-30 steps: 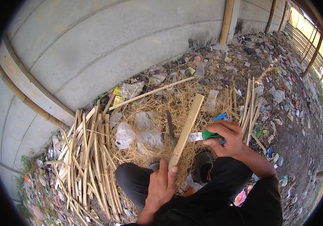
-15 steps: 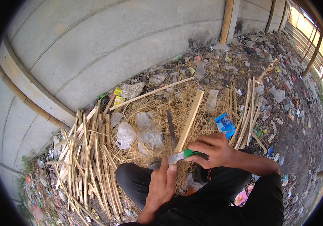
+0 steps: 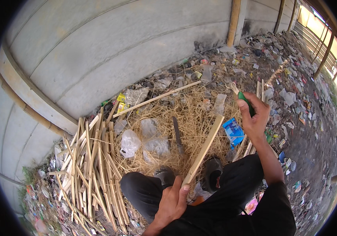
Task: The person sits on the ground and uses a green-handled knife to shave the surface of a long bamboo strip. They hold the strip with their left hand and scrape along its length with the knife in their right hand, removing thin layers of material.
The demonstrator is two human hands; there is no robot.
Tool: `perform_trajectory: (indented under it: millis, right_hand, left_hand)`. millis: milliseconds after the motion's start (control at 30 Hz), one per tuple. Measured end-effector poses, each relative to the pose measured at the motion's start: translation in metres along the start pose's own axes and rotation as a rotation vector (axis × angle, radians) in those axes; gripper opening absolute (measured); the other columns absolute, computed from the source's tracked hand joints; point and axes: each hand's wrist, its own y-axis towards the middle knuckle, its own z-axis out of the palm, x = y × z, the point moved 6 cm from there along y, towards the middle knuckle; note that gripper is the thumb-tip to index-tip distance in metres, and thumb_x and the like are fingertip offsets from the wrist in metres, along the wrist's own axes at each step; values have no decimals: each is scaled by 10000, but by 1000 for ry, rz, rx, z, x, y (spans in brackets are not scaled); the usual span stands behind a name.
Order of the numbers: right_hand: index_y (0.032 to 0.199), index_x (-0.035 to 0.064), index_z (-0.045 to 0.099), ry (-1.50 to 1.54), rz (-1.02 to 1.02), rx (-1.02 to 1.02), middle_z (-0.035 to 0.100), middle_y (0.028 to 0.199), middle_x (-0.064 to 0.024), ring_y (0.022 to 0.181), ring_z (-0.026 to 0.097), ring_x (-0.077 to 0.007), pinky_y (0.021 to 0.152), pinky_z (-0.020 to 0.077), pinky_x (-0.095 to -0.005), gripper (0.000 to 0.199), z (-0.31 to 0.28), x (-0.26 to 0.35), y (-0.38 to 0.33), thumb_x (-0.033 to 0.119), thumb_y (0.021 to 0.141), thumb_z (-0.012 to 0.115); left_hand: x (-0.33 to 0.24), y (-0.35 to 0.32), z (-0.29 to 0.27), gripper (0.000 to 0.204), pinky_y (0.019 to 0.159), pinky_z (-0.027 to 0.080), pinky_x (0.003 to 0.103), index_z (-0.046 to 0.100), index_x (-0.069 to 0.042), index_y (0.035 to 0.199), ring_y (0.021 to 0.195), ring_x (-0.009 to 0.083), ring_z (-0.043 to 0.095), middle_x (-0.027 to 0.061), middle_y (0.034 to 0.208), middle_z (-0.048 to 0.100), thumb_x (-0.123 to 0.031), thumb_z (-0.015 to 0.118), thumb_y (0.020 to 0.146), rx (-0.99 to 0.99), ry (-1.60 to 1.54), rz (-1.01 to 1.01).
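My left hand (image 3: 171, 203) is closed round the near end of a flat pale bamboo strip (image 3: 205, 149). The strip slants up and away to the right between my knees, its far end over the shavings. Raised to the right, well apart from the strip, my right hand (image 3: 257, 120) grips a green-handled knife (image 3: 246, 103). Its short blade points away and up to the left and looks smeared. A long dark blade (image 3: 178, 135) lies on the shavings left of the strip.
Split bamboo strips (image 3: 91, 169) are heaped at my left, with more strips beyond my right knee. Straw-like shavings (image 3: 164, 110) cover the ground ahead. Plastic bags (image 3: 130, 143), a blue packet (image 3: 233, 131) and litter lie about. A grey concrete wall (image 3: 117, 51) stands behind.
My right hand has lifted the knife off the near end of the strip and swung it up and right. The strip's far end has shifted right and nearer; my left hand has drawn slightly nearer.
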Motion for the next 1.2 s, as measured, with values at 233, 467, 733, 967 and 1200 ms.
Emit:
perform_trajectory:
  millis: [233,467,733,967,1200]
  right_hand:
    - [1086,26,747,156,-284,314,764,884,-106,686,746,-232,592,558,-319,304,32,40,-42,221,901,888]
    - [1083,115,754,211,-494,455,710,814,-37,588,685,-192,520,551,-327,320,52,65,-73,333,889,886]
    - [1072,120,748,210,-527,453,705,817,-25,577,676,-183,505,554,-313,323,56,71,-74,330,875,894]
    - [1044,73,769,209,-527,454,720,797,-60,603,704,-203,516,525,-313,360,53,70,-69,292,820,946]
    - [1091,32,764,111,-327,121,741,840,-94,618,698,-190,544,531,-316,330,29,31,-21,255,888,897]
  left_hand:
    - [1,15,-12,338,613,489,588,525,1,1120,717,554,663,272,728,643,-336,507,1152,-109,16,-80]
    - [-10,23,-19,354,561,520,535,525,17,1110,694,521,696,261,710,661,-329,594,1120,-183,51,36]
    - [-16,26,-19,377,527,503,531,506,34,1105,634,509,680,263,662,635,-324,625,1103,-253,116,85]
    - [-12,22,-14,382,529,499,534,501,30,1113,638,516,675,260,657,624,-337,607,1111,-237,112,71]
    - [-10,12,-8,382,556,504,543,507,11,1098,646,513,677,253,653,620,-359,604,1112,-176,99,52]
